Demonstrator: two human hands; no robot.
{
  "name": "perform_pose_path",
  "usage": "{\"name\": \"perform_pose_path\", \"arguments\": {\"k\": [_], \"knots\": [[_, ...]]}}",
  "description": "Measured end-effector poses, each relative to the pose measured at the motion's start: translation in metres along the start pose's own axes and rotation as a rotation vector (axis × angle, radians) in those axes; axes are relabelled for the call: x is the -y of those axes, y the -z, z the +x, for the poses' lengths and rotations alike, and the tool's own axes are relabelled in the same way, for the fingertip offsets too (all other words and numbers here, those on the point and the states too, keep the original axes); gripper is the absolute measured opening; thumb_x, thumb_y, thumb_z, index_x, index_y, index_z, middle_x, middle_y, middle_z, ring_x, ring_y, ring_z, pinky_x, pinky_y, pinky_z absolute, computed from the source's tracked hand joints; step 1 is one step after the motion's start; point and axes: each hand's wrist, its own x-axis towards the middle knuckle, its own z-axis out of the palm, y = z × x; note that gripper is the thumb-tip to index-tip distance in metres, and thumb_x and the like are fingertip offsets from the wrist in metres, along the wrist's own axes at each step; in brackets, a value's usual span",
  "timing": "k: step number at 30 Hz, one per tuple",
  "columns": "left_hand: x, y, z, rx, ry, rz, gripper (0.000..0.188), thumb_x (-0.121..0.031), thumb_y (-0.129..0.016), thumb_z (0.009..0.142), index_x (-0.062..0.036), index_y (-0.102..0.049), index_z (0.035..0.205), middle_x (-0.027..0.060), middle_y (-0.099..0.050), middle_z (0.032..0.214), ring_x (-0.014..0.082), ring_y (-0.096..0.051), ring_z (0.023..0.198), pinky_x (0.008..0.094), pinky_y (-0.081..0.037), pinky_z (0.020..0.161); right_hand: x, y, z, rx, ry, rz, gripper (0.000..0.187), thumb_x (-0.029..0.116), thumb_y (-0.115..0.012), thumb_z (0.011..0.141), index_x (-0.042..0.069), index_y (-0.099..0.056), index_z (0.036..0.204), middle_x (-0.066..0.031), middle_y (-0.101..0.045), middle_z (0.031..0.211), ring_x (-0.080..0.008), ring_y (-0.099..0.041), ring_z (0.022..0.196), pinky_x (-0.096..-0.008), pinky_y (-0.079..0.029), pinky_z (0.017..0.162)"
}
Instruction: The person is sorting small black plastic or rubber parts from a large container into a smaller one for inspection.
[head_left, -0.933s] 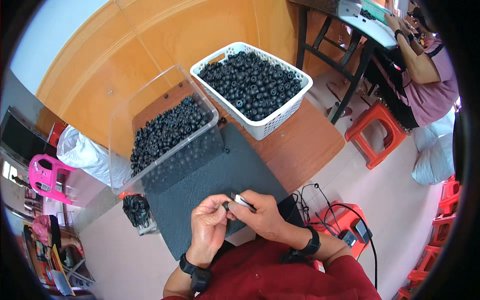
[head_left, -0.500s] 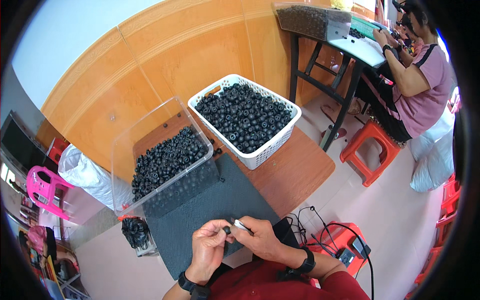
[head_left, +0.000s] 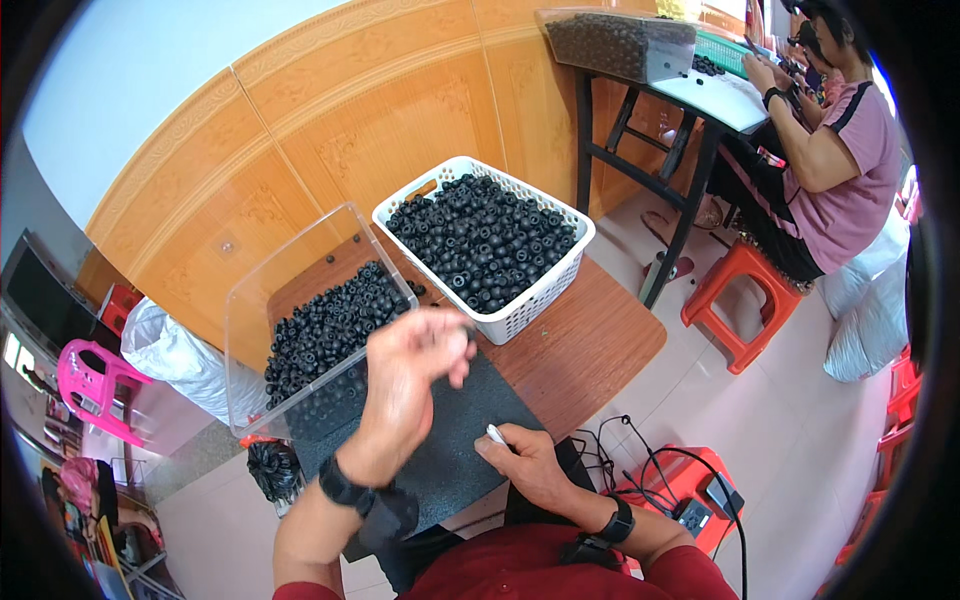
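Observation:
My left hand (head_left: pixel 415 365), blurred by motion, is raised between the clear bin and the white basket. Its fingers are curled, and a small dark round piece (head_left: pixel 468 331) shows at the fingertips. My right hand (head_left: pixel 535 468) stays low over the front right of the dark mat, closed around a small white-handled tool (head_left: pixel 495 434) whose working end I cannot make out. Small black ring-shaped pieces (head_left: pixel 485 240) with holes heap the white perforated basket (head_left: pixel 540 307). More of the same pieces (head_left: pixel 330 320) lie in the clear plastic bin (head_left: pixel 243 330), partly behind my left forearm.
A dark mat (head_left: pixel 450 490) covers part of the brown wooden table (head_left: pixel 590 350). Cables and boxes lie on a red stool (head_left: pixel 680 485) to my right. Beyond, another person (head_left: pixel 840 150) works seated on an orange stool (head_left: pixel 735 310). The tiled wall (head_left: pixel 390 100) stands close behind the table.
My left hand has moved up and away from my right, toward the white basket, with the small dark piece. My right hand has shifted slightly right and down, still gripping the white-handled tool.

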Motion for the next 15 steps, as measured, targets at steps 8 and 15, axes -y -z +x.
{"name": "perform_pose_path", "arguments": {"k": [8,15], "knots": [[-0.033,0.027,0.057,-0.058,-0.008,0.228,0.026,-0.004,-0.061,0.081,0.0072,-0.055,0.103,0.0152,-0.066,0.083,0.0178,-0.065,0.061,0.0238,-0.048,0.045,0.001,0.000,0.004,0.019,-0.016,0.056,0.029,0.019,-0.058,0.090,0.002,-0.049,0.069,0.0040,-0.042,0.061,-0.0038,-0.039,0.059,-0.0239,-0.034,0.050],[-0.047,0.107,0.046,-0.023,0.183,0.635,0.012,-0.001,-0.063,0.079,0.0031,-0.064,0.090,0.0091,-0.066,0.074,0.0119,-0.062,0.063,0.0234,-0.047,0.052,0.000,0.001,0.006,0.023,-0.016,0.033,0.023,0.015,-0.060,0.089,0.002,-0.053,0.072,0.0050,-0.044,0.062,-0.0024,-0.039,0.059,-0.0222,-0.033,0.050]]}}
